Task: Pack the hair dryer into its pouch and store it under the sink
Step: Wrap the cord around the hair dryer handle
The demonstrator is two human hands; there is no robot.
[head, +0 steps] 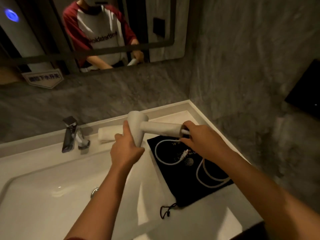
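Two bare hands held a white hair dryer (pixel 138 129) in the air above a white bathroom counter (pixel 199 220). At far left, a chrome tap (pixel 72 135) stood behind the basin (pixel 43 196), with a rolled white towel (pixel 105 135) just beside it against the back ledge. Next, the left hand (pixel 127 151) gripped the dryer's barrel from below, its fingers wrapped round it and the forefinger stretched up along the side. The dryer's handle pointed to the right, where the right hand (pixel 200 139) closed its fingertips on the handle's end, at the point where the cord leaves it. The white cord (pixel 204 177) dropped from there and lay in loose loops, plug (pixel 184 154) included, on a black drawstring pouch (pixel 187 187). The pouch lay flat on the counter right of the basin, its drawstring (pixel 166 212) trailing toward the near edge.

The step in hand seemed to be tidying the cord before packing. The next move would likely call for gathering the loops off the pouch, since the pouch could not be opened with the cord lying on it.
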